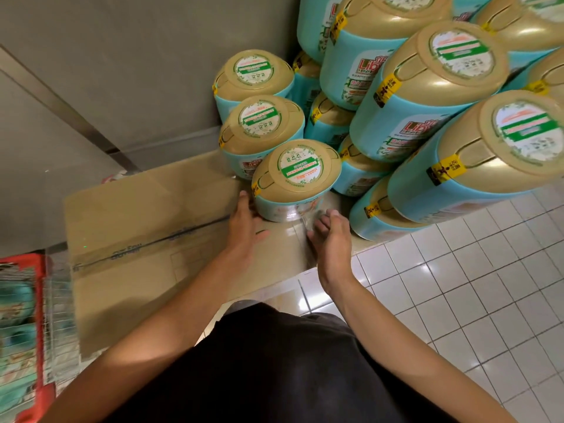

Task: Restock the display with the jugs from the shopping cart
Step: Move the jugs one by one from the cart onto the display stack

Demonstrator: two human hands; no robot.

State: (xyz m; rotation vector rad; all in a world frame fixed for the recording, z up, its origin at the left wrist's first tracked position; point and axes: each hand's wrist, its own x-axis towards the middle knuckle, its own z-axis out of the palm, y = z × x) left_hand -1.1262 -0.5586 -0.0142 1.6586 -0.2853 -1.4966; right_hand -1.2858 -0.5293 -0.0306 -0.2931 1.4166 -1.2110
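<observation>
Grey panelled wall (122, 71) above glossy white square-tiled floor (457, 285) (light glare on the tiles)

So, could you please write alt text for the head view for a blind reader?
A person's left hand and right hand flank the base of a teal jug with a gold lid, upright on a cardboard box beside two matching jugs. A taller stack of jugs rises at right; a shopping cart shows at left.

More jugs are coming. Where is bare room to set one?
The bare cardboard box top left of the three-jug row, toward the shopping cart. To the row's right, stacked jugs crowd tight.
</observation>
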